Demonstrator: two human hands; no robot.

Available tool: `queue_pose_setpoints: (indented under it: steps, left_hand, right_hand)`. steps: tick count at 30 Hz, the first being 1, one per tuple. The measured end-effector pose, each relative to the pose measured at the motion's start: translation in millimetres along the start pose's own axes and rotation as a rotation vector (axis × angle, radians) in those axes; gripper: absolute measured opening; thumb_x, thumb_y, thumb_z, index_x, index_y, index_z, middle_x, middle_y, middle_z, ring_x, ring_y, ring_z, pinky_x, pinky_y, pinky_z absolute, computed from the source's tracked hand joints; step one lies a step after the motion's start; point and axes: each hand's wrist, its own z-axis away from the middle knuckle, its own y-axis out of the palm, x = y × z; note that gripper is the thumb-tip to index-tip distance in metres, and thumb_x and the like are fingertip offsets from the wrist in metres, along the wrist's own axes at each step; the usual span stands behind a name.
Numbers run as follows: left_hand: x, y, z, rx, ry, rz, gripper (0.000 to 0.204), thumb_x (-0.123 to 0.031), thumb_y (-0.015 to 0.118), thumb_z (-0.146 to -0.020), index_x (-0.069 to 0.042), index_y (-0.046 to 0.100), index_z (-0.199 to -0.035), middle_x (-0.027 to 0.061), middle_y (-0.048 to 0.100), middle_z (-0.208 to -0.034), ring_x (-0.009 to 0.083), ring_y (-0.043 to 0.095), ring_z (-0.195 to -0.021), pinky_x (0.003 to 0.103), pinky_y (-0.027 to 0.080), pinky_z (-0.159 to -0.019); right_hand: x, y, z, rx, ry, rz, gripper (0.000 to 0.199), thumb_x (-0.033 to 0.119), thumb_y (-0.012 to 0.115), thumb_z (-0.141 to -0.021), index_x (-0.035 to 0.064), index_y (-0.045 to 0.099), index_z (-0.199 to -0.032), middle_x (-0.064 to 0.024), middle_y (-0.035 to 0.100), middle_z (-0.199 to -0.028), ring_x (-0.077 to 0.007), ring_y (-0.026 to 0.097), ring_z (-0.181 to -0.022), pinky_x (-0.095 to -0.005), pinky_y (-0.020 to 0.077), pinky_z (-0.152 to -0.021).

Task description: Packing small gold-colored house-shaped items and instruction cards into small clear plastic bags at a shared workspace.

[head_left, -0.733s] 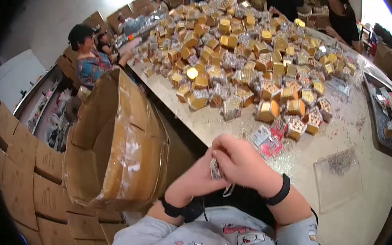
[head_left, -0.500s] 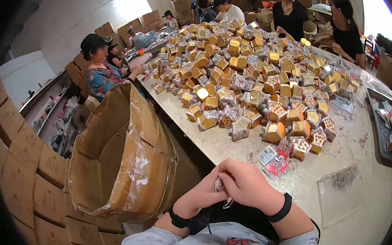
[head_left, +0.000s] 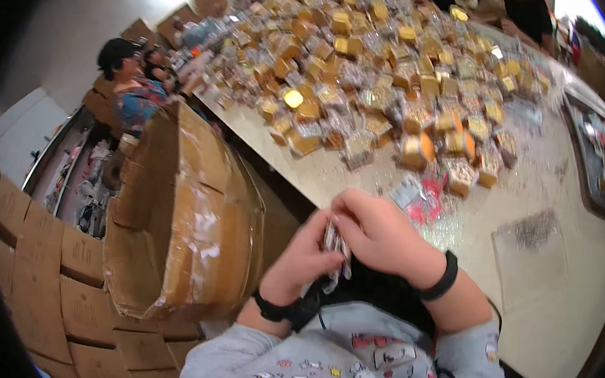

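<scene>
In front of my chest, both hands are closed on a small packet (head_left: 335,247) with pale and dark stripes and loose shiny plastic at its lower end. My left hand (head_left: 298,258) grips its side with thumb and fingers. From above, my right hand (head_left: 379,232) pinches its top end; the fingertips there are partly hidden. What the packet contains is too blurred to tell. Just beyond my right hand, flat grey and red-pink printed packets (head_left: 426,201) lie on the table (head_left: 452,272). Past them spreads a big heap of small gold, house-shaped boxes (head_left: 415,151), many in clear wrapping.
A large open cardboard carton (head_left: 206,245) stands left of the table, beside stacked brown cartons (head_left: 87,307). On the right are a clear plastic sheet (head_left: 531,257) with glittery bits and a dark tray (head_left: 594,190) of wrapped pieces. A person in a blue patterned top (head_left: 139,103) is at the table's left edge.
The view has tilted down. My hands have shifted, with the left hand turned more upright, and more of the striped packet shows between them.
</scene>
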Motion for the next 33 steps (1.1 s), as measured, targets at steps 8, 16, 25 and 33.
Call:
queue_pose_setpoints:
  steps: [8,16,25,33]
  left_hand:
    - [-12,20,-6,0.077,-0.054,0.092,0.084,-0.012,0.066,-0.073,-0.005,0.011,-0.135,0.0082,0.039,-0.122,0.0165,0.044,-0.111,0.03,0.038,-0.091]
    - [-11,20,-2,0.055,-0.165,0.08,0.08,0.0,0.06,-0.07,-0.006,0.015,-0.135,0.006,0.035,-0.128,0.0172,0.032,-0.122,0.031,0.029,-0.099]
    - [8,7,-7,0.075,0.055,0.225,0.08,-0.008,0.058,-0.068,-0.003,0.017,-0.136,0.0121,0.038,-0.125,0.0238,0.056,-0.084,0.033,0.049,-0.069]
    - [-5,16,-4,0.083,0.025,0.161,0.079,-0.008,0.059,-0.072,-0.004,0.013,-0.137,0.0115,0.043,-0.12,0.0207,0.05,-0.1,0.034,0.042,-0.086]
  right_hand:
    - [-14,-5,-5,-0.066,-0.103,0.206,0.01,0.011,0.053,-0.079,0.003,0.052,-0.085,-0.0159,0.057,-0.071,-0.0342,0.057,-0.067,-0.0386,0.0454,-0.058]
    - [-10,-5,2,-0.043,-0.041,0.011,0.009,0.008,0.053,-0.08,0.0022,0.052,-0.087,-0.0146,0.056,-0.069,-0.0307,0.057,-0.062,-0.0354,0.0452,-0.057]
    - [-6,-15,-4,0.046,0.159,-0.179,0.008,0.005,0.051,-0.083,0.0002,0.051,-0.089,-0.007,0.053,-0.067,-0.0113,0.054,-0.061,-0.0267,0.0427,-0.054]
    - [-7,-18,-4,-0.004,0.156,-0.31,0.012,0.0,0.049,-0.083,0.0,0.052,-0.094,-0.0034,0.053,-0.071,-0.0082,0.051,-0.064,-0.0226,0.043,-0.057]
